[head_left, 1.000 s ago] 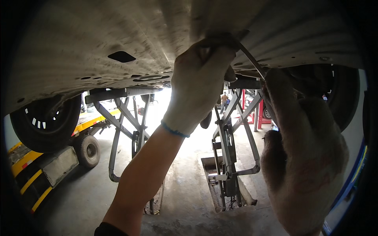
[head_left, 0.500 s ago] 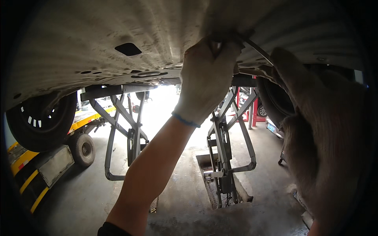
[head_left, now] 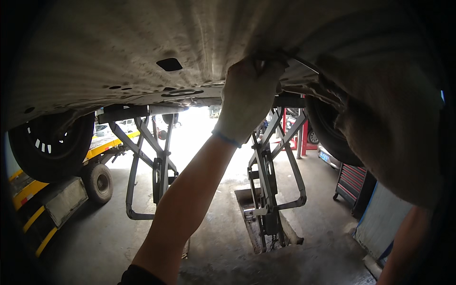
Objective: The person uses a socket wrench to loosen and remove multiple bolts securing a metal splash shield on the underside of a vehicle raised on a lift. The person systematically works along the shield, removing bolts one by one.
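Observation:
Overhead, my left hand (head_left: 249, 97), in a pale knitted glove with a blue cuff edge, is raised against the car underbody panel (head_left: 128, 52). Its fingers are closed near the head end of a thin metal bar tool (head_left: 306, 64); what exactly they pinch is hidden in shadow. My right hand (head_left: 384, 128), also gloved, is large and dark at the right. It is closed on the other end of that bar, its fingertips partly lost in shadow. The bar lies close under the panel, between the two hands.
Two scissor lift stands (head_left: 268, 175) rise under the car, the right one out of a floor pit (head_left: 247, 202). A car wheel (head_left: 50, 145) hangs at left, near a yellow truck bed (head_left: 102, 151). A red-drawered tool cabinet (head_left: 350, 183) stands at right.
My right hand has shifted up and turned, uncovering the tool cabinet. My left hand has lowered slightly and stays closed by the bar's end. The whole view has moved a little.

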Demonstrator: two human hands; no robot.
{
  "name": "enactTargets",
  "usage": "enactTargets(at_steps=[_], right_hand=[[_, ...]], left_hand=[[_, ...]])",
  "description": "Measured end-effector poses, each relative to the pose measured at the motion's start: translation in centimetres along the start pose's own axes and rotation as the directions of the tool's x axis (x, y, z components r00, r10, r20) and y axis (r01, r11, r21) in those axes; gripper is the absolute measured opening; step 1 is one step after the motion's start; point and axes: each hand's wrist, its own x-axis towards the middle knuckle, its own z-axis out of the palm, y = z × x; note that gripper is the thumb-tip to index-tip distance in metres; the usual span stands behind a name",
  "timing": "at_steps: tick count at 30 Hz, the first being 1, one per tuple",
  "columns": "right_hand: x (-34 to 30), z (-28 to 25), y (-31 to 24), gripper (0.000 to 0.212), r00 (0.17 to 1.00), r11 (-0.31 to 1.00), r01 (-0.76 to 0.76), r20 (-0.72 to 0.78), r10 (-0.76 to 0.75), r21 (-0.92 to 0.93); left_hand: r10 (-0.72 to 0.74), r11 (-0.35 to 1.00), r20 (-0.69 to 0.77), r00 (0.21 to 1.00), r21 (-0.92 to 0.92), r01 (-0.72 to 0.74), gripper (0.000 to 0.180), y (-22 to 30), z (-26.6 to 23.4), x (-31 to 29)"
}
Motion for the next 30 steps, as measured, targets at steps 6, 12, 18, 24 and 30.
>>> enactTargets(at_steps=[6,12,18,24,30], right_hand=[[-3.2,4.2,-2.6,0.069,0.996,0.994,-0.072,-0.064,0.067,-0.083],[-6.7,10.2,-3.4,0.074,0.975,0.985,-0.168,-0.141,0.17,0.03],[-10.3,14.4,-3.6,0.061,0.962,0.874,-0.177,-0.108,0.251,0.453],[-13.9,18.8,-3.3,0.068,0.971,0.596,-0.055,-0.097,0.22,0.801],[-14.8,23.7,-3.5,0.067,0.984,-0.057,-0.109,0.116,0.137,0.992]], left_hand=[[-0.036,0.998,-0.05,0.998,-0.059,0.033,0.038,-0.2,0.0,0.4],[-0.167,0.984,0.056,0.984,-0.045,0.17,0.032,0.2,-0.5,-0.3],[-0.281,0.923,0.2,0.939,-0.213,0.322,0.038,-0.3,-2.3,-3.3],[-0.516,0.855,0.188,0.836,0.054,0.516,0.032,-1.1,-2.3,-6.6],[-0.704,0.698,0.089,0.705,0.275,0.662,0.033,-1.0,-4.9,-8.0]])
